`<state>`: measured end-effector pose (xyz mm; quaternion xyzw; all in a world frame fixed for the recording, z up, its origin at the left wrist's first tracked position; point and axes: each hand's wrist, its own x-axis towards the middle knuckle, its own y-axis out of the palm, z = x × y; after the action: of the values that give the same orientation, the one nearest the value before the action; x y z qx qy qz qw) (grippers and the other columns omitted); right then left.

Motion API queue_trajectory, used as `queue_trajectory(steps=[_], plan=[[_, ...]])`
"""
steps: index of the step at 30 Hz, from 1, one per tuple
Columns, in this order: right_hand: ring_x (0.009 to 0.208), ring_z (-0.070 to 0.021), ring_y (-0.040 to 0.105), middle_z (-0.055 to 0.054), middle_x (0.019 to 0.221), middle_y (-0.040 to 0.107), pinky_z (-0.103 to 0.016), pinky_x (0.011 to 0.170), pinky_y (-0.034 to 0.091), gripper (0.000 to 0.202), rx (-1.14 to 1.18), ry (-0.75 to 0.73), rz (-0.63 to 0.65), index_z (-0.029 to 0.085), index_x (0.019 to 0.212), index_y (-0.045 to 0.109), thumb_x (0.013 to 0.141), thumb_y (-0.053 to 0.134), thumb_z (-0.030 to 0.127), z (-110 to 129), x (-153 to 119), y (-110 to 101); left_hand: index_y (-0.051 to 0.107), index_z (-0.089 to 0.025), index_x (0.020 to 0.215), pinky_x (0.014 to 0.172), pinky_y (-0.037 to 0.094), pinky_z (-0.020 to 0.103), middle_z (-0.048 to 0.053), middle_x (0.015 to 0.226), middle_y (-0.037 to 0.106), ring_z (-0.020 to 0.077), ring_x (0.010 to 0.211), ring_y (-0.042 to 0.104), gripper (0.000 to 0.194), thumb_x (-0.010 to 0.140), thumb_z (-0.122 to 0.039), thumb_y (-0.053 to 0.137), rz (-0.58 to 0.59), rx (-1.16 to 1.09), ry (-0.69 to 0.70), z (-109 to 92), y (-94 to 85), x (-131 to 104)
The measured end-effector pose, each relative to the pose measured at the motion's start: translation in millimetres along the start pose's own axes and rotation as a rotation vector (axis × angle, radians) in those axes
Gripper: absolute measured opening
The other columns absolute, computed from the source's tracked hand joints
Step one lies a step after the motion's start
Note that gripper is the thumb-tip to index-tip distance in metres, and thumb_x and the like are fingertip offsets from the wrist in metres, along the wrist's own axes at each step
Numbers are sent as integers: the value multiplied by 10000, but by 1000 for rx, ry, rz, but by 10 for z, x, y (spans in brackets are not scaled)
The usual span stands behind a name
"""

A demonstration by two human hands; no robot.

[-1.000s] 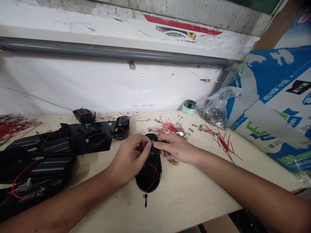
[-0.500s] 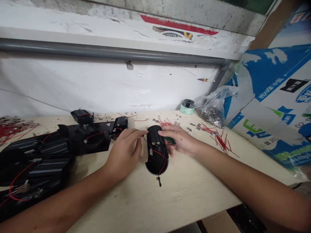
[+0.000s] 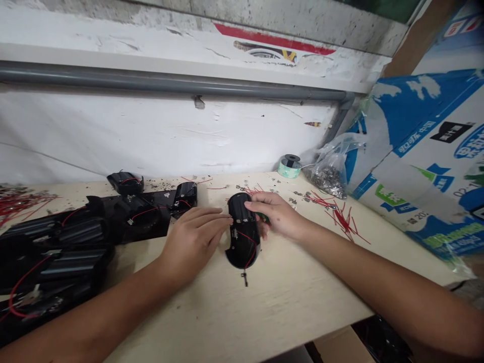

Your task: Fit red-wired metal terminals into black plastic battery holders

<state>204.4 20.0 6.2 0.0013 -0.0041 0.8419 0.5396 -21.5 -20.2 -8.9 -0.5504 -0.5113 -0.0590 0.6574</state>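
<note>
A black plastic battery housing (image 3: 244, 252), rounded at its near end, lies lengthwise on the table, with metal contacts across its middle and a red wire (image 3: 247, 239) inside. A small black piece on a lead (image 3: 245, 278) sticks out past its near end. My right hand (image 3: 274, 214) grips the housing's right side, thumb on top; part of a green object (image 3: 263, 218) shows under its fingers. My left hand (image 3: 200, 234) has its fingers together, their tips at the housing's left edge beside the contacts. Its thumb is hidden, and whatever it pinches cannot be made out.
Several similar black housings (image 3: 75, 264) with red wires crowd the left. Red wires (image 3: 344, 222) and small metal contacts are strewn behind and right. A clear bag of metal parts (image 3: 327, 179), a spool (image 3: 290, 166) and a blue-white carton (image 3: 423, 151) stand by the wall.
My left fingers have shifted from beside the housing's upper left to its edge by the contacts, and the thumb is now hidden. My right hand keeps its grip.
</note>
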Motion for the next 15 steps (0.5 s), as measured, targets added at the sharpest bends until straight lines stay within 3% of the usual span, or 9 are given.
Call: queue_trajectory(steps=[2, 8, 15], plan=[[339, -95, 500, 58, 509, 495, -194, 288, 421, 384, -22, -59, -19, 192, 645, 491, 836, 698, 452, -18, -6, 40, 730, -192, 1031, 900, 548, 380, 66, 1018, 775, 227, 996, 707, 198, 925, -130, 575, -21, -94, -45, -38, 15, 1], [339, -80, 474, 62, 493, 496, -180, 306, 418, 375, -35, -148, -60, 194, 647, 474, 862, 678, 423, 16, -66, 136, 765, -218, 881, 874, 551, 342, 67, 1022, 689, 197, 981, 661, 147, 901, -175, 626, -19, -405, -364, -82, 32, 75], [376, -94, 502, 57, 533, 488, -200, 322, 459, 369, -29, -152, -38, 189, 646, 490, 854, 682, 426, 5, -71, 129, 743, -233, 879, 937, 501, 332, 51, 1077, 602, 185, 1050, 600, 110, 898, -211, 637, 34, -601, -431, -46, 55, 77]])
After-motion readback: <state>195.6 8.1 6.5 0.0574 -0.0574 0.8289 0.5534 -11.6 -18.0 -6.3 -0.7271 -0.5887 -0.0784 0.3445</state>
